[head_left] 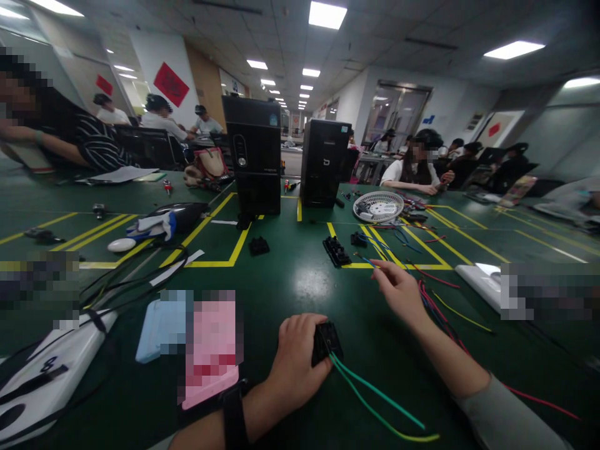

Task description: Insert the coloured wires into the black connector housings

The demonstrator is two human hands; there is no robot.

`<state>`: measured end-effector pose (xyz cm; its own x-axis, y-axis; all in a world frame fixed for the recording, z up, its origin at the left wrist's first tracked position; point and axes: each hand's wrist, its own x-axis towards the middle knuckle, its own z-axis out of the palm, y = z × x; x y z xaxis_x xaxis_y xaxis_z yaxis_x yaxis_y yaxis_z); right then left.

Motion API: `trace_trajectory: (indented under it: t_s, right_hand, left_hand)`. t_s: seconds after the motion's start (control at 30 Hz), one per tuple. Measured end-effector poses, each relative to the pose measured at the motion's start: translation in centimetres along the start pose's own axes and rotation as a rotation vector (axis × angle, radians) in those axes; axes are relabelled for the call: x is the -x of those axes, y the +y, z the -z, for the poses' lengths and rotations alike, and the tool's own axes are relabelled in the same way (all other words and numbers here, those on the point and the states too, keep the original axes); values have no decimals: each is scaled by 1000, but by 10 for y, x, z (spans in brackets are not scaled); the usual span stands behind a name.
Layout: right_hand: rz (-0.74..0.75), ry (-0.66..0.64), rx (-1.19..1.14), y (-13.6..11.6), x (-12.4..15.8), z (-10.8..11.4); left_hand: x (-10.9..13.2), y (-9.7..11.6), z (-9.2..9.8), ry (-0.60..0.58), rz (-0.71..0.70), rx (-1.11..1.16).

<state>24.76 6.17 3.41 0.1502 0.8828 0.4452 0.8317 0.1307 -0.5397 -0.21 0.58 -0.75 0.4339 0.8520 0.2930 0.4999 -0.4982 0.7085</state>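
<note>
My left hand (297,353), with a dark band on the wrist, is wrapped round a small black plastic block (329,340) low over the green table. Out of the block run two green wires (375,392), one ending yellowish. Farther right, my right hand (398,284) pinches a thin blue wire (368,259) between thumb and fingertips; its tip points left. Just beyond that tip lie a long black terminal block (336,251) and a smaller black piece (359,239). Another black piece (259,246) rests on the table to the left.
Two black computer towers (255,156) stand at the back. A white basket (379,206) sits right of them, near loose red wires (440,312). Blue (162,328) and pink (213,350) flat objects lie left of my hand. Other people sit around the room.
</note>
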Motion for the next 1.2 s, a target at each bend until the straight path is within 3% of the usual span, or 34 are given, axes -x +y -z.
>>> trace_trajectory:
  t_s: [0.17, 0.3, 0.6, 1.2]
  right_hand:
    - [1, -20, 274, -2, -48, -16]
    - [-5, -82, 422, -10, -66, -30]
    - [18, -189, 562, -11, -68, -34]
    - [34, -229, 622, -8, -70, -27]
  left_hand:
    - [0, -2, -2, 4, 7, 10]
    - [1, -4, -3, 1, 9, 23]
    - [1, -4, -4, 0, 1, 16]
    - [2, -4, -3, -25, -2, -9]
